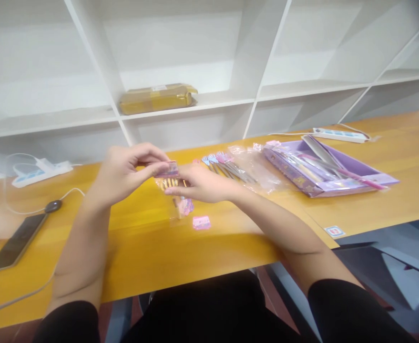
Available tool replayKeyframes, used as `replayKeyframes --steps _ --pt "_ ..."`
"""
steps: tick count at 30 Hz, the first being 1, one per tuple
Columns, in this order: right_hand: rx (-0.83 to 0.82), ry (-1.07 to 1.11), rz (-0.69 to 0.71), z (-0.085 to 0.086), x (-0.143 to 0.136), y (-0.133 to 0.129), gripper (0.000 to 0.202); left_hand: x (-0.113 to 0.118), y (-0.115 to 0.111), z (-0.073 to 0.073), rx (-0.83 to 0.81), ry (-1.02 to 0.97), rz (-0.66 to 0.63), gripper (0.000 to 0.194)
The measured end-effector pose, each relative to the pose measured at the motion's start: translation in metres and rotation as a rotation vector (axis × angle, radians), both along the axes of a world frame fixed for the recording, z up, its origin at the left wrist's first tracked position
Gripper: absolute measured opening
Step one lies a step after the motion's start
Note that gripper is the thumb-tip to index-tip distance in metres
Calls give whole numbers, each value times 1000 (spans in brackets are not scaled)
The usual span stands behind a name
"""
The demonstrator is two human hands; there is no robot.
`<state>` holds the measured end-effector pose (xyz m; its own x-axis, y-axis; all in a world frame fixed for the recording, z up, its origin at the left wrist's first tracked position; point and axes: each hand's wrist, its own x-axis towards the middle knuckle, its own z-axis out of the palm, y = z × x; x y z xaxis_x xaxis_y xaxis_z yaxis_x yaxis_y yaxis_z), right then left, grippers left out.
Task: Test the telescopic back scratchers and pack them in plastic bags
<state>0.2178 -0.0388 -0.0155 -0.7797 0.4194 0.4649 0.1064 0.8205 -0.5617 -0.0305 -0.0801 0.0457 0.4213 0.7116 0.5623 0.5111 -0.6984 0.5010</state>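
My left hand [125, 171] pinches a small pink printed card [169, 169] between thumb and fingers, over the table. Close beside it, my right hand [204, 183] has its fingers curled at a clear plastic bag [175, 209] that hangs below them. Several thin gold-coloured pieces [168, 182] show at the bag, too blurred to name. Pink printed pieces [186, 206] appear beneath my right hand, by the bag. A separate pink card [201, 222] lies flat on the table, nearer to me. My right fingertips are partly hidden.
Thin sticks with blue and pink tops [227, 166] lie beyond my right hand, beside crumpled clear wrapping [259, 166]. A purple box [366, 166] holds wrapped items. Power strips [340, 135], a phone [18, 242], a black mouse-like object [53, 206] and a taped parcel [157, 98] are around.
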Motion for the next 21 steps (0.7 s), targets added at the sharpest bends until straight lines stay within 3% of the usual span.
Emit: replayKeyframes --steps 6,13,17,21 --pt "-62 21 -52 12 5 -7 26 -7 1 5 43 163 8 12" --pt "0 306 -190 12 7 -3 73 1 -5 3 76 169 -26 14" --pt "109 370 -209 9 3 -5 77 4 -10 2 113 193 -7 23" --pt "112 336 -231 9 3 -12 76 4 -15 3 147 256 4 27"
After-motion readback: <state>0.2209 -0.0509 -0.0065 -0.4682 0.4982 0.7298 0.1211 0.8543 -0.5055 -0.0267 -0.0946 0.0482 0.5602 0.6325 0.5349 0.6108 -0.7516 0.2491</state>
